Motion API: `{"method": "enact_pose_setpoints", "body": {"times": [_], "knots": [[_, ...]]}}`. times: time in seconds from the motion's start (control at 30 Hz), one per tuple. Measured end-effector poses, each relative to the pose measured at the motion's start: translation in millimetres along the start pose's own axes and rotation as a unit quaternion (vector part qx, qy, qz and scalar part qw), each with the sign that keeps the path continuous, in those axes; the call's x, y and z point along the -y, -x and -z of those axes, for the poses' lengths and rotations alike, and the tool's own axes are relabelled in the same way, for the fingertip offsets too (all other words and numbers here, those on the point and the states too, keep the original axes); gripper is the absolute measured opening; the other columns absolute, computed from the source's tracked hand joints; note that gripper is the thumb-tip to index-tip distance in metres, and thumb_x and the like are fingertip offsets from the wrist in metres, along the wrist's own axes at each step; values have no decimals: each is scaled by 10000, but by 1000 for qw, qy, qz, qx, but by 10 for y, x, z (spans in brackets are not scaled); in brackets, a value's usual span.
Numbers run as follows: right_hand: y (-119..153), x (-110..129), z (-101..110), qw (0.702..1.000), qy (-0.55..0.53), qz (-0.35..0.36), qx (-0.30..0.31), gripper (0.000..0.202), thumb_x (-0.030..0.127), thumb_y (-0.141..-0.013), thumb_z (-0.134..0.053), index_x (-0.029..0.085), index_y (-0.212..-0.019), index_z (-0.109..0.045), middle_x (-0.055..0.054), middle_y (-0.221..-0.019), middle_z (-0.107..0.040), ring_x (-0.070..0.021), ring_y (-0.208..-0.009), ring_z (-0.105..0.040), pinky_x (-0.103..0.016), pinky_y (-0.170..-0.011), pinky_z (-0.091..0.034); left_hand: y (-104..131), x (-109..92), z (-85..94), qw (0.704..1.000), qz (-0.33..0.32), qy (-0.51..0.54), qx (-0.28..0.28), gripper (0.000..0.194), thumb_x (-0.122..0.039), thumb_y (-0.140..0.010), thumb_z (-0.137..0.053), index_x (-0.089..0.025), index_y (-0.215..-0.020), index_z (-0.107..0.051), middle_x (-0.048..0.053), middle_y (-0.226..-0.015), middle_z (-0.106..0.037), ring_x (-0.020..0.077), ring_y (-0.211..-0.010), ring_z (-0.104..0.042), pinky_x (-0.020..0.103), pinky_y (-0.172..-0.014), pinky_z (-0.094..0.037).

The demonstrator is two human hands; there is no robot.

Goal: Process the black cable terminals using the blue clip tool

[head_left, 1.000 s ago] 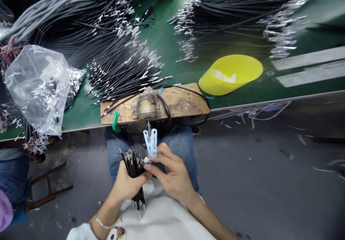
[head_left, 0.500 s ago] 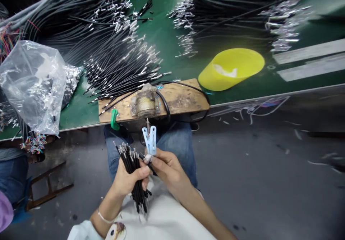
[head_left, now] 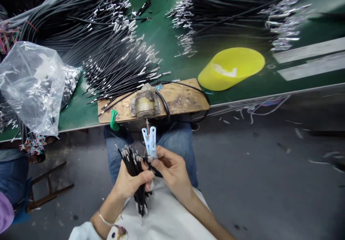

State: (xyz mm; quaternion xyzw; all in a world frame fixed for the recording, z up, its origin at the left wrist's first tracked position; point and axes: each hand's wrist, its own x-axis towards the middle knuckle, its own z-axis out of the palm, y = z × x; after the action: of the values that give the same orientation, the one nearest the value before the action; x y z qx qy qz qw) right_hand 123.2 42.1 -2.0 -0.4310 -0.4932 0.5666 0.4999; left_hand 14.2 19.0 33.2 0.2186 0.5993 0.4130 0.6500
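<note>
Hands in view: two. We see one bundle of short black cables [head_left: 140, 195] in the left hand [head_left: 128, 182], over the lap; its fingers are clamped on the bundle, silvery ends upward. We cannot count the cables singly.

One further black cable [head_left: 148, 162] stands apart from the bundle, running toward the right hand [head_left: 174, 168]. That hand's thumb and forefinger are at the lower tip of one light-blue clothespin [head_left: 150, 141]; we cannot tell whether they are clamped on the cable or only touching it.

The clothespin hangs at one metal shaft [head_left: 147, 125] below one tape-wrapped cylinder [head_left: 146, 103], which sits on one wooden board [head_left: 184, 98] at the edge of the table [head_left: 87, 114]. One green clip [head_left: 114, 120] is at the board's left end.

On the table we count two main heaps of black cables, left [head_left: 115, 67] and upper right [head_left: 229, 8], one yellow container [head_left: 212, 80], one clear plastic bag [head_left: 29, 85] and two pale strips [head_left: 312, 49].
</note>
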Motion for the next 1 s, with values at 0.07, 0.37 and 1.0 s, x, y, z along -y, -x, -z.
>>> {"method": "enact_pose_setpoints", "body": {"times": [0.07,0.37,1.0], "knots": [[24,-33,-48,985,85,127,-77,174,181,-822,-548,209,-651,-547,-6,-596,-516,-152,-551,-483,-281,-507,-410,-11,27,13,1000,1,1,3,357,-502,-488,-785,-243,-476,-538,-3,-348,-468,124,-287,-398,270,-333,-375],[-44,-114,67,945,182,269,-37,141,117,-788,-551,227,-724,-611,-30,-630,-609,-170,-552,-548,-320,-512,-461,18,-99,66,999,24,-19,-9,224,-350,-667,-696,-244,-504,-584,-15,-358,-426,110,-300,-352,271,-369,-383],[-81,-4,117,975,109,192,4,177,35,-767,-552,196,-773,-627,-23,-684,-582,-157,-632,-503,-297,-592,-416,-47,120,136,992,-68,-82,-63,125,-361,-608,-754,-276,-572,-669,-12,-390,-499,147,-334,-433,298,-380,-419]]}}
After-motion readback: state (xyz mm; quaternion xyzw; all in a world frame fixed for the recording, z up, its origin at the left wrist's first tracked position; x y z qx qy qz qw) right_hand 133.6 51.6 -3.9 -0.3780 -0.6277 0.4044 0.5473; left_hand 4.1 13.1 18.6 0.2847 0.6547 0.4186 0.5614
